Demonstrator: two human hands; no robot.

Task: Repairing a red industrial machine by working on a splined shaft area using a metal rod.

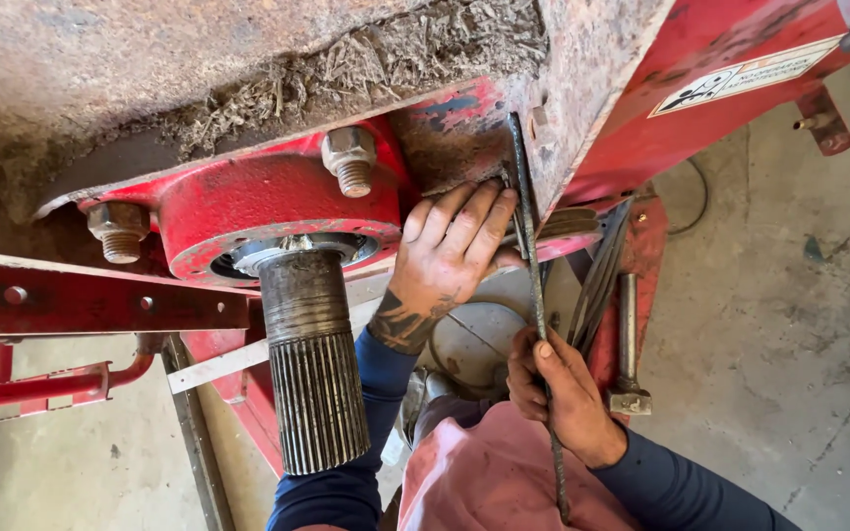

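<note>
I look down at the underside of a red machine, taking the red round bearing housing [277, 211] as my landmark. A grooved steel shaft [312, 364] hangs straight down from the middle of the housing toward me. Two bolts with nuts show on the housing's flange, one at its upper right [349, 157] and one at its left edge [118, 228]; both sit in place. Dried grass and dirt [366, 69] cake the rusty deck above the housing.

To the right of the housing, my left hand [450, 251] lies flat, fingers spread and pressed against the red frame, holding nothing. Just right of it runs a thin dark steel rod [533, 295], its top end against the rusty plate edge [582, 108]. My right hand [558, 388], lower and further right of the housing, is closed around the rod's lower part.

A hammer [628, 344] hangs head-down beyond the rod. I judge the rod work is under way, with the housing not yet unbolted.
</note>
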